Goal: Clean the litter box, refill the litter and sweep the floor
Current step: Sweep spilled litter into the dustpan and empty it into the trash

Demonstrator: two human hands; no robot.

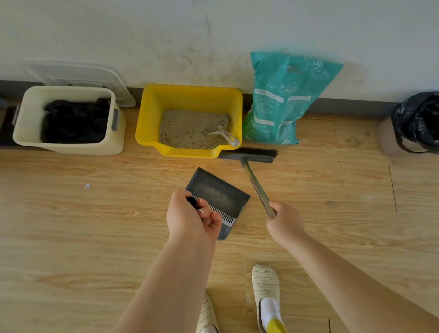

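Note:
A yellow litter box (186,95) stands against the wall, holding beige litter and a pale scoop (223,132). My left hand (191,218) grips the black handle of a dark grey dustpan (218,193), which is on the floor in front of the box. My right hand (285,223) grips the metal handle of a broom (256,187). Its dark brush head (250,155) lies on the floor at the box's front right corner. A teal litter bag (280,99) leans on the wall to the right of the box.
A cream bin (68,149) lined with a black bag stands left of the box, a translucent lid behind it. A black rubbish bag (421,119) sits at the far right. A small white scrap (87,186) lies on the wooden floor. My slippered feet (265,289) are below.

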